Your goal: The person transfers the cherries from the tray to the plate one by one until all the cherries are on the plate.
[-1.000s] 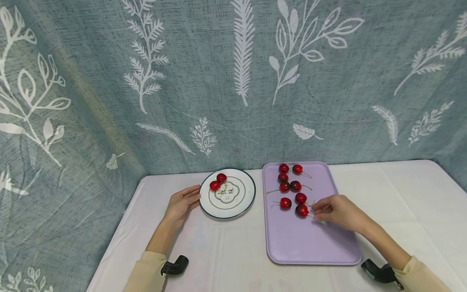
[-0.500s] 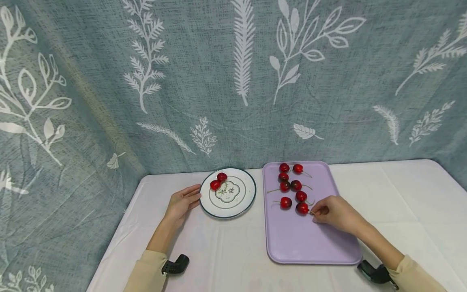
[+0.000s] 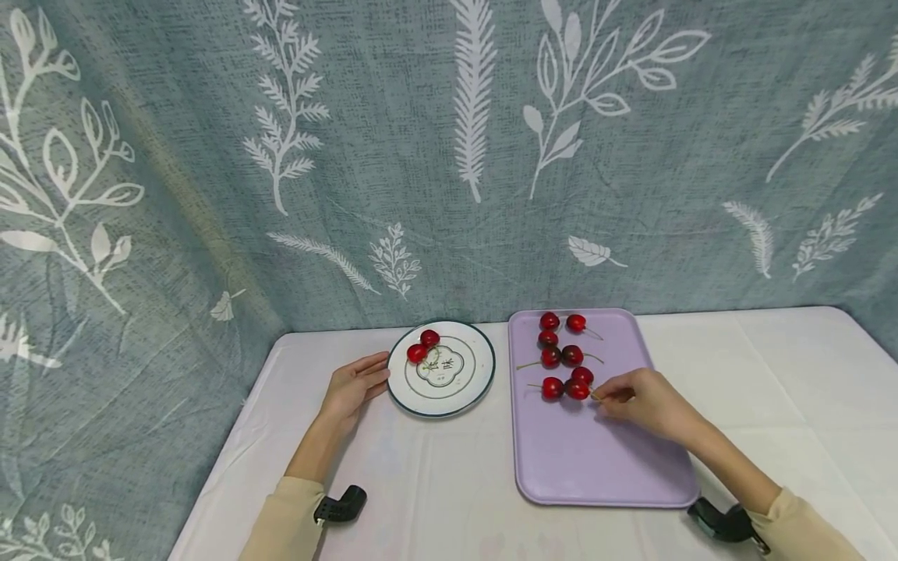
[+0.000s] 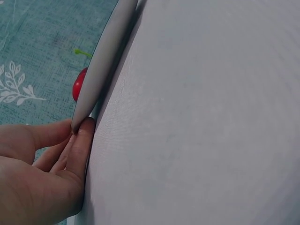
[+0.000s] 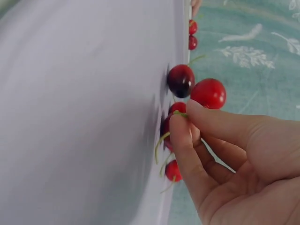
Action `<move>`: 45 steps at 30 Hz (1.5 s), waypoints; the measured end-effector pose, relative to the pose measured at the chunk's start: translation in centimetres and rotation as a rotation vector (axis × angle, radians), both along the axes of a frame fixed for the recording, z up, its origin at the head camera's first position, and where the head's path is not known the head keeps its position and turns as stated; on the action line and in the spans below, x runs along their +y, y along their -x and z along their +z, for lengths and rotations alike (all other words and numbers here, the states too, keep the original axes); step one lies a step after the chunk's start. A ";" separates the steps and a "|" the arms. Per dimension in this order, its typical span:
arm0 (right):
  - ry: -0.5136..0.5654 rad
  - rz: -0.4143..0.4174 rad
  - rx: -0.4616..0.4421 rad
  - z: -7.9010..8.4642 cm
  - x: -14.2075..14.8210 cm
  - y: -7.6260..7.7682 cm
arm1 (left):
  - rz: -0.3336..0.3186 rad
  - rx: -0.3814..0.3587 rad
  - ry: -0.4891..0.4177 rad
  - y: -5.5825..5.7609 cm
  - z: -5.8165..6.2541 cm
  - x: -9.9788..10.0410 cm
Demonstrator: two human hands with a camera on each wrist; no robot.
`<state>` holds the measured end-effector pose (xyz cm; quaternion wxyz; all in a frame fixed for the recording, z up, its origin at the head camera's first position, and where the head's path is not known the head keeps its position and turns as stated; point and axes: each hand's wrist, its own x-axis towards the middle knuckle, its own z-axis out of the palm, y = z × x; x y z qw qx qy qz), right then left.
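My right hand (image 3: 648, 403) pinches the stem of a red cherry (image 3: 578, 389) between thumb and fingertips. In the right wrist view the held cherry (image 5: 209, 93) hangs just off the surface, near a darker cherry (image 5: 181, 80). Under it lies the purple tray (image 3: 603, 467), with several more stemmed cherries (image 3: 572, 356) in its far half. To the left, my left hand (image 3: 351, 389) holds the left rim of a white plate (image 3: 442, 407) with a dark edge. In the left wrist view the thumb and a finger are on either side of the plate's rim (image 4: 104, 58).
Two cherries (image 3: 422, 347) rest on the plate's far left part. White cloth covers the table (image 3: 435, 483), and a blue-green leaf-patterned curtain (image 3: 421, 156) hangs behind it. A black wrist device (image 3: 340, 505) sits by the left sleeve.
My right hand has taken the cherry by its stem and raised it slightly, so it now overlaps its neighbours in the head view. My left hand stays at the plate.
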<state>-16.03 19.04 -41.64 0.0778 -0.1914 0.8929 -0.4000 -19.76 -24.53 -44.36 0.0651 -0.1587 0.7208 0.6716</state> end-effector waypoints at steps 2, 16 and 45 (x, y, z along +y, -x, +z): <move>0.038 0.017 -0.016 0.0 -0.2 0.1 | 0.005 -0.005 0.001 0.0 0.0 0.0; 0.223 -0.010 -0.245 0.7 -1.2 0.0 | -0.019 0.003 0.022 -0.1 0.1 -0.2; 0.413 0.001 -0.360 0.7 -5.4 1.5 | -0.025 0.003 0.018 0.0 -0.2 -0.3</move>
